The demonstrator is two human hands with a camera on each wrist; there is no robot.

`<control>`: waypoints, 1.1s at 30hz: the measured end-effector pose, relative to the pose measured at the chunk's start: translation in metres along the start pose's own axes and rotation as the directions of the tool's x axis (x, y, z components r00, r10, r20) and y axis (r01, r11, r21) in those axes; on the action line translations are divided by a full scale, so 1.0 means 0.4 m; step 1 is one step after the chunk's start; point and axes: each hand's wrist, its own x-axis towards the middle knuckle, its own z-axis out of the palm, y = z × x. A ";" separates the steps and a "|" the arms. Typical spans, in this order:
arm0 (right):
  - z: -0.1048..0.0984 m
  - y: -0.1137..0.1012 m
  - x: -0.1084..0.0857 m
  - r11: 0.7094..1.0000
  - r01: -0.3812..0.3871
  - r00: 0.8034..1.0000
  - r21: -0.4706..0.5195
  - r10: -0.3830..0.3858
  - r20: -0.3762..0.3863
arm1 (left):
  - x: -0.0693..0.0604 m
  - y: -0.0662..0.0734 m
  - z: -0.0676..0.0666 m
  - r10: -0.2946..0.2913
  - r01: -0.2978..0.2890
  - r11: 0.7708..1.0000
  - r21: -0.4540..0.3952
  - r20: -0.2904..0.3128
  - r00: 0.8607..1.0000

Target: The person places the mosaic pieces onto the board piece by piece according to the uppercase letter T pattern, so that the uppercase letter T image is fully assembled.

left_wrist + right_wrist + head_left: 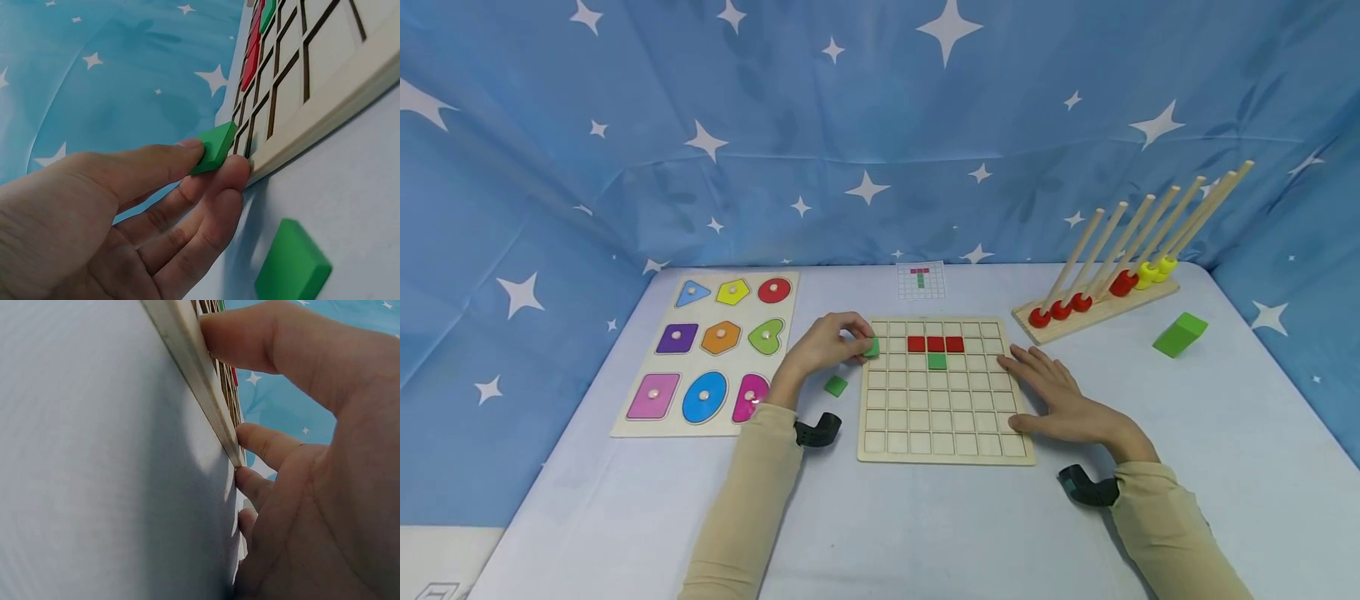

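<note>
Thumb against fingers, a person's left hand (827,343) pinches a green tile (215,149) by the left edge of a wooden grid board (946,459), a fingertip hold that seems meant to leave the tile's far edge exposed; whether tile and board touch cannot be told. Opposite, the right hand (1060,402) grasps nothing, fingers spread, fingertips resting along the right edge, apparently to keep the board from sliding. On the grid, three red tiles (936,344) sit side by side in the second row, a seated green tile (937,361) directly below the middle one, echoing the red-and-green figure on a pattern card (921,281), which lies just beyond the board, probably to be easily read. A loose green tile (836,386) rests between left wrist and board, likely for easy reach. A shape puzzle (673,352) and a peg stand (1097,312) flank the board, presumably leaving it the middle
</note>
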 end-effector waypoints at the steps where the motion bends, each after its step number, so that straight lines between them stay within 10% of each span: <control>1: 0.000 0.001 0.000 1.000 0.001 1.000 0.000 -0.001 0.000 | 0.000 0.002 0.002 0.003 -0.003 1.000 -0.004 0.005 1.000; 33: -0.003 0.002 0.000 1.000 0.001 1.000 0.008 -0.001 0.006 | 0.017 0.031 0.062 0.117 -0.118 0.993 0.008 0.087 0.989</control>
